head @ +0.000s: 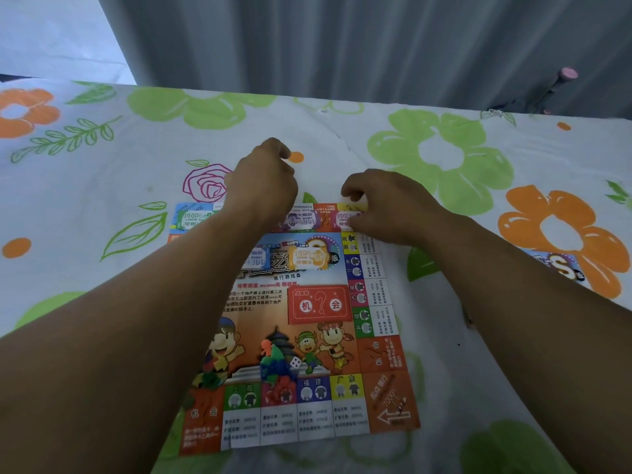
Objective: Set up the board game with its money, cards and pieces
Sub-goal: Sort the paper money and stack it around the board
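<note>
**Setup roughly halfway, we judge**

Our left hand is curled just beyond the board; what it holds is hidden. Our right hand curls over the pink note, grip unclear. Other notes lie along the far edge. Pieces and die sit heaped, unsorted.

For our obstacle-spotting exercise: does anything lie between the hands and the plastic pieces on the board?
Only flat money notes lie on the board between the left hand, the right hand and the plastic pieces; nothing upright blocks.
</note>
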Demonstrator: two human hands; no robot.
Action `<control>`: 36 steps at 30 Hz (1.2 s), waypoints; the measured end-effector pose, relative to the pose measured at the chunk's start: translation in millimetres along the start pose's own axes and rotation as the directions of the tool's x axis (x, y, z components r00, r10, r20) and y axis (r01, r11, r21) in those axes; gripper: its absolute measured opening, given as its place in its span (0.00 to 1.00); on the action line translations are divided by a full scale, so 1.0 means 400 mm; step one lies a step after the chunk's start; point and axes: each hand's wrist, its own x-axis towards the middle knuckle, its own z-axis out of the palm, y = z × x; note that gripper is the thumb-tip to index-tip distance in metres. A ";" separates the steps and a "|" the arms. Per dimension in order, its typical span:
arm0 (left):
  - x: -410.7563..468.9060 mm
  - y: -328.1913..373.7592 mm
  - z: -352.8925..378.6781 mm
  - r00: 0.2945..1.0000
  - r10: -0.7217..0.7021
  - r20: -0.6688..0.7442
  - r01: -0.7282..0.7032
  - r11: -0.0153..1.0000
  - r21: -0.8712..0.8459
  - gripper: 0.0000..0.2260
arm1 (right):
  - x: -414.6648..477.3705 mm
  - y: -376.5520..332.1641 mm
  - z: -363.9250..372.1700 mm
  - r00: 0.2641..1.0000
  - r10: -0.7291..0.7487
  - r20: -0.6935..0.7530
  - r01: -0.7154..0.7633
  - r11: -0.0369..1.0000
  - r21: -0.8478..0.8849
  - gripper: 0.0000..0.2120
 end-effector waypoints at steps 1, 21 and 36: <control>0.001 -0.006 -0.007 1.000 -0.012 -0.005 0.012 1.000 0.003 0.18 | 0.003 -0.010 0.000 1.000 -0.014 -0.019 0.014 1.000 0.014 0.20; -0.023 -0.020 -0.024 0.977 0.042 0.211 -0.128 0.901 0.415 0.16 | 0.028 -0.108 0.038 0.999 -0.037 0.032 0.038 0.999 -0.009 0.12; -0.025 -0.010 -0.026 0.987 0.018 0.160 -0.074 0.934 0.351 0.17 | 0.022 -0.112 0.021 0.999 -0.012 0.033 0.011 1.000 0.016 0.13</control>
